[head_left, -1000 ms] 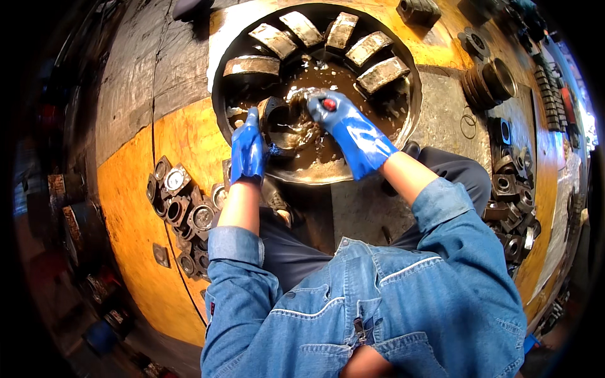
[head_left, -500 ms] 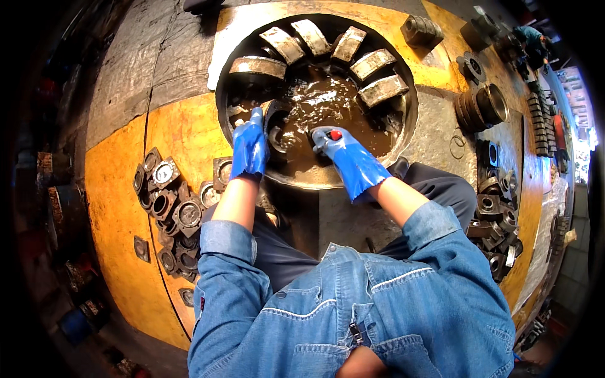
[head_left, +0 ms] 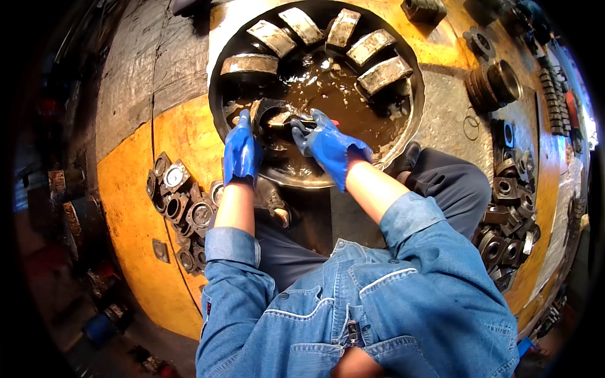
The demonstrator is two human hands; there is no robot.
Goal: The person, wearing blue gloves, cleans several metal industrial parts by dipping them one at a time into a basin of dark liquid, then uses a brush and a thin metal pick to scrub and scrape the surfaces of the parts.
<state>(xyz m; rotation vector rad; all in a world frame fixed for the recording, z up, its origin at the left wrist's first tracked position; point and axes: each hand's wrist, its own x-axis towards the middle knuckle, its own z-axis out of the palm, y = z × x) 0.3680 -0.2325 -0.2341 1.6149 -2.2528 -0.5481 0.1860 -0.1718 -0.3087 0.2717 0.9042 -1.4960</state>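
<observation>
Two gloved hands work over a round metal tub (head_left: 298,181) of murky brown liquid (head_left: 337,97) in the head view. The left hand (head_left: 242,151) grasps a dark metal ring (head_left: 259,111) by its outer left side, near the tub's left wall; most of its fingers are hidden by the glove's back and the ring. The ring's lower part merges into shadow and liquid, so its full outline cannot be told. The right hand (head_left: 328,142) is closed round a slim tool (head_left: 279,124), whose tip points at the ring's opening; the glove covers most of the handle, leaving a red end showing, and whether the tip touches is unclear. Six curved metal blocks (head_left: 370,48) line the tub's far side, their bases lost in the dark liquid. The left forearm partly covers a pile of metal parts (head_left: 201,215).
</observation>
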